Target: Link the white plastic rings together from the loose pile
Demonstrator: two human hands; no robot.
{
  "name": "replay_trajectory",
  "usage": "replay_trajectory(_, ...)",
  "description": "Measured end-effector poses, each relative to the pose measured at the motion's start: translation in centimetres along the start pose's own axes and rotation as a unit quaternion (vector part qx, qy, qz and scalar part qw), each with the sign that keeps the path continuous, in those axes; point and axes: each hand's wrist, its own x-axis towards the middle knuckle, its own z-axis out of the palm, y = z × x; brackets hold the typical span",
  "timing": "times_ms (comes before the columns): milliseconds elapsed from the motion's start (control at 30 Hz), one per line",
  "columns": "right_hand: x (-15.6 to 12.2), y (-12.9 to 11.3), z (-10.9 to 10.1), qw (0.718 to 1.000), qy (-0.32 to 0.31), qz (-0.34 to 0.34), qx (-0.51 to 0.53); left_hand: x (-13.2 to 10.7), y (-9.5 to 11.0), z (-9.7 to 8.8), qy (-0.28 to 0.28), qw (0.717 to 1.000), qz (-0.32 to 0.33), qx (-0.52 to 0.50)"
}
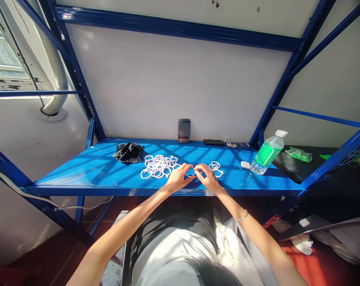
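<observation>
Between both hands, just above the front of the blue shelf [108,180], is one white ring [190,172]. My left hand [180,176] grips its left side, thumb and fingers curved around it. On the ring's right side, the fingertips of my right hand [208,177] pinch the edge. Left of my hands lies a large pile of white rings [159,166], overlapping one another. A smaller group of white rings [216,169] rests just beyond my right hand, partly covered by it.
A crumpled black plastic bag [129,152] sits left of the pile. At the right stand a water bottle [268,153] and a small white case [245,165]. A black phone [213,142] and coiled cable [236,145] lie along the back. Blue posts [275,95] frame the shelf.
</observation>
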Motion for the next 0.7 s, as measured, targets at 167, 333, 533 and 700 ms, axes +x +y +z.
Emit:
replay_trajectory(167,0.04,-0.13,-0.03,1.0,-0.001,-0.005,-0.006,0.03,0.11,-0.07,-0.002,1.0,0.002,0.005)
replay_trajectory(333,0.06,-0.12,0.02,1.0,0.001,-0.012,-0.009,0.03,0.09,-0.01,0.001,1.0,0.009,0.018)
replay_trajectory(533,-0.02,0.2,0.19,0.999,0.031,-0.03,-0.015,-0.01,0.1,0.12,0.034,0.998,0.022,0.038)
replay_trajectory(700,-0.04,0.3,0.15,0.998,0.064,-0.022,-0.013,0.0,0.16,0.05,0.051,0.997,0.026,0.045)
